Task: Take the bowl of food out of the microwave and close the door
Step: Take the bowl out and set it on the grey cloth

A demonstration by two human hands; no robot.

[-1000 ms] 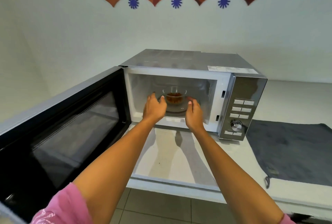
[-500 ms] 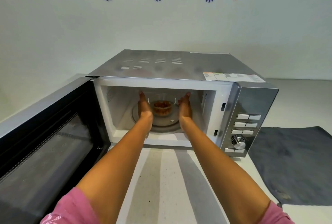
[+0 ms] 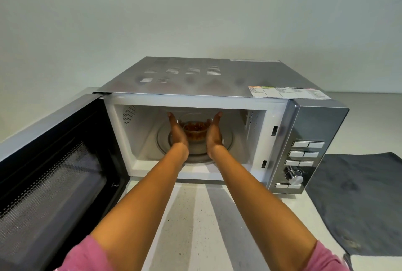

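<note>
Both hands, left (image 3: 177,132) and right (image 3: 214,132), fill the microwave (image 3: 217,79) cavity around the bowl (image 3: 194,129), with side room left. The door (image 3: 54,173) blocks nine o'clock; bare desk (image 3: 195,216) lies at six, a cloth (image 3: 359,201) at four.

The scene is lit evenly and softly, with the pale wall (image 3: 87,38) rendered in a cool greenish tint. Two broad grey shadows are cast by the forearms onto the desk (image 3: 195,227), running toward the camera. A dull sheen is seen on the microwave (image 3: 195,79) top, and a small highlight on its knob (image 3: 293,177). The cavity is brightly lit. Straight edges are bowed by wide-angle distortion, most strongly at the open door (image 3: 54,173). Slight softness is noticed throughout.
</note>
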